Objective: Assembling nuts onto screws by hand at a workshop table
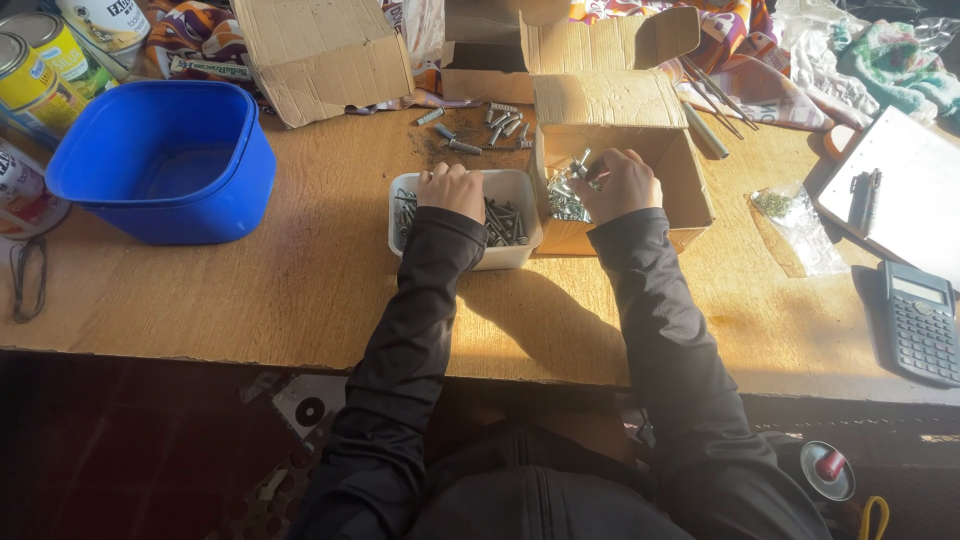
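In the head view, a small white rectangular tub [518,250] sits near the middle of the wooden tabletop [300,280] and holds a loose layer of grey metal screws [503,222]. The left hand [452,189] rests on its far rim, fingers curled together over the edge; whether it grips any screw cannot be told. Touching the tub's right side is an open brown cardboard box [655,165] with its flap folded back, and inside it lies a shiny heap of silver screws [566,198]. The right hand [620,183] is down in that box, fingers closed on a few of the screws, which stick out above the knuckles.

Beyond the tub, more loose screws and wall plugs [480,125] are scattered on the tabletop. A large blue plastic basin [165,165] stands well to the left; nothing can be made out inside it. Behind it at the top left corner are round tins with yellow and white labels [45,65]. Two more open cardboard boxes [325,55] stand along the far edge. To the right lie a clear plastic bag [800,225], a white clipboard [895,190] and a dark calculator [922,322]
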